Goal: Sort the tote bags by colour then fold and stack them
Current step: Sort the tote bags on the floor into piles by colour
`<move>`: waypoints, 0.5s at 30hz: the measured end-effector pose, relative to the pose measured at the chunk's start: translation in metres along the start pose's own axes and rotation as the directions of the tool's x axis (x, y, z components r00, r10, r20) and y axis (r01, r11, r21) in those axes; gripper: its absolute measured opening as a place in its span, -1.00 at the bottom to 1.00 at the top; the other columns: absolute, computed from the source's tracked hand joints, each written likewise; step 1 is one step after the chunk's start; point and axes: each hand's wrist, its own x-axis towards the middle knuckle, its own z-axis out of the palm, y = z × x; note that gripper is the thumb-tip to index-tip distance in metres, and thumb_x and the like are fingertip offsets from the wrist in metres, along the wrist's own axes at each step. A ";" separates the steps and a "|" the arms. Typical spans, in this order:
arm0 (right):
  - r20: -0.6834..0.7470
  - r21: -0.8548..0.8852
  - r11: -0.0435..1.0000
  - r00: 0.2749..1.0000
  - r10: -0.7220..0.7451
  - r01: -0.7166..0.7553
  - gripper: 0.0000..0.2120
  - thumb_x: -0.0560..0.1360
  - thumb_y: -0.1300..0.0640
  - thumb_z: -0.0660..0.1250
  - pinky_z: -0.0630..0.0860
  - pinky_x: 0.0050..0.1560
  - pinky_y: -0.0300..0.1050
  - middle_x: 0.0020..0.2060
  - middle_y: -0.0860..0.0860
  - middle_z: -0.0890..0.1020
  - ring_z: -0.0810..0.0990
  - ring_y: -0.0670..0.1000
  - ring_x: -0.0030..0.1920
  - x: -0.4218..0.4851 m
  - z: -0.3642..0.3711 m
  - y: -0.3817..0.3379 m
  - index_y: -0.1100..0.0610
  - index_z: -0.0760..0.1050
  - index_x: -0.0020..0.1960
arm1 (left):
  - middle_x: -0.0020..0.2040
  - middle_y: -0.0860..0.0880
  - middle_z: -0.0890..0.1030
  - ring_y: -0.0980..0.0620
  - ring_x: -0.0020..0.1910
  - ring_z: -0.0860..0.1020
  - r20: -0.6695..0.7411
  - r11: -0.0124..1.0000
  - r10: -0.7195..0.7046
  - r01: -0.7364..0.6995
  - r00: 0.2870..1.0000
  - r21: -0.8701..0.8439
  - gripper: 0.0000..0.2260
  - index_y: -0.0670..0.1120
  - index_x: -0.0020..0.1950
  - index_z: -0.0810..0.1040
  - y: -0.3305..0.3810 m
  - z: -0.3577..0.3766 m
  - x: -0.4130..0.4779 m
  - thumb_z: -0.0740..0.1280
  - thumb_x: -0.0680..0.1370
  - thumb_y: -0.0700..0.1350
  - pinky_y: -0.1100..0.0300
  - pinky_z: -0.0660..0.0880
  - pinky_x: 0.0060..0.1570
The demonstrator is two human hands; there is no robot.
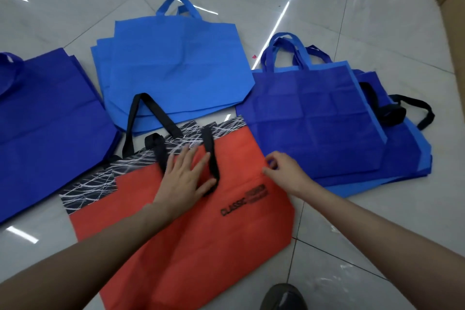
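**Orange bag flat on the floor, both grips on it**

The orange bag [191, 234] lies flat on the tiled floor [377, 246], nearest the person, with its opening turned away from them. A black band with white scribbled lines [100, 184] runs along its top, and "CLASSIC" is printed in black on its right part.

The left grip [185, 176] is released: palm down, fingers straight and spread, pressing on the upper middle of the orange bag. One black handle [212, 158] is folded down onto the orange cloth, and this grip's fingers lie across it. The other handle [141, 118] loops up past the top edge onto the light blue stack [173, 65].

The right grip [284, 171] is at the orange bag's right edge, fingers curled, thumb and forefinger pinching the cloth there.

The light blue stack lies just beyond the orange bag, handles pointing away. A dark blue bag [45, 121] lies at the left. To the right, toward the floor's wall edge, is a mixed pile [314, 121]: a dark blue bag on top, light blue edges showing under it, and a black strap [412, 108] sticking out on its far side. The orange bag's top right corner touches this pile.

A grey shoe [284, 297] shows at the near edge.
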 end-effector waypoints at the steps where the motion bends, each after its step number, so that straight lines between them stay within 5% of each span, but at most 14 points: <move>1: 0.052 -0.002 0.997 0.996 -0.076 0.076 -0.72 0.49 0.12 0.36 0.37 0.06 -0.17 -0.04 0.10 0.50 0.47 0.01 -0.05 -0.005 0.007 -0.010 0.21 0.51 0.16 | 0.52 -0.15 0.17 -0.16 0.51 0.07 0.049 0.998 0.060 -0.061 0.997 0.016 -0.20 -0.01 0.47 0.29 0.002 0.000 -0.002 -0.22 0.45 0.43 -0.19 0.02 0.41; 4: 0.148 -0.052 0.966 0.958 -0.244 0.254 -0.72 0.53 0.11 0.28 0.40 0.16 -0.11 0.07 0.08 0.48 0.50 0.04 0.07 -0.012 0.019 -0.025 0.15 0.50 0.21 | 0.52 -0.12 0.17 -0.17 0.49 0.14 0.201 0.987 0.130 -0.147 0.971 0.071 -0.16 0.04 0.49 0.25 0.001 0.006 -0.005 -0.31 0.41 0.47 -0.19 0.09 0.37; 7: -0.018 -0.293 0.918 0.959 -0.284 0.267 -0.57 0.55 0.01 0.24 0.34 0.26 -0.01 0.30 0.09 0.38 0.37 0.12 0.29 -0.004 0.012 -0.021 0.12 0.36 0.37 | 0.38 -0.16 0.42 -0.21 0.33 0.42 0.308 0.972 0.085 -0.146 0.948 0.183 -0.20 0.00 0.40 0.40 -0.007 0.014 -0.008 -0.28 0.46 0.43 -0.25 0.34 0.19; 11: 0.101 -0.452 0.892 0.995 0.024 0.024 -0.11 0.46 -0.36 0.18 -0.02 0.46 0.15 0.54 0.05 -0.18 -0.16 0.10 0.53 0.004 -0.001 0.008 0.04 -0.15 0.56 | 0.56 -0.06 0.00 -0.11 0.53 -0.01 0.301 0.977 0.123 -0.168 0.946 0.130 0.02 0.10 0.54 0.00 -0.019 0.019 -0.008 -0.51 0.19 0.52 -0.20 -0.12 0.41; 15: 0.001 -0.491 0.871 1.000 -0.015 0.013 -0.27 0.54 -0.29 0.08 0.07 0.47 0.17 0.55 0.00 -0.10 -0.09 0.05 0.53 -0.005 0.005 0.031 0.01 -0.08 0.55 | 0.56 -0.04 0.00 -0.08 0.53 -0.03 0.297 0.980 0.119 -0.160 0.948 0.118 0.05 0.11 0.54 0.02 -0.014 0.017 -0.007 -0.55 0.16 0.51 -0.18 -0.19 0.41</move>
